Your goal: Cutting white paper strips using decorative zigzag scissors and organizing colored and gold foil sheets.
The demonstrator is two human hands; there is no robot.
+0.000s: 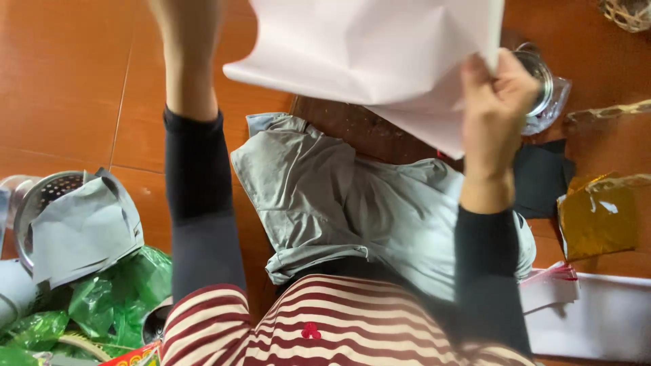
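Observation:
I hold up a large creased white sheet of paper (380, 47) at the top of the head view. My right hand (495, 102) is shut on the sheet's right lower edge, fingers curled around it. My left forearm in a dark sleeve (196, 183) reaches up to the frame's top edge; my left hand itself is cut off, out of view. Below the paper lie my grey trousers (339, 203) and my red-and-white striped shirt (319, 325).
A metal colander (47, 196) with grey paper (81, 227) and green plastic bags (115, 298) sits at left. A glass jar (546, 88), a dark cloth (542, 179), gold foil sheets (597, 217) and white paper (597, 315) lie at right on the reddish tiled floor (61, 88).

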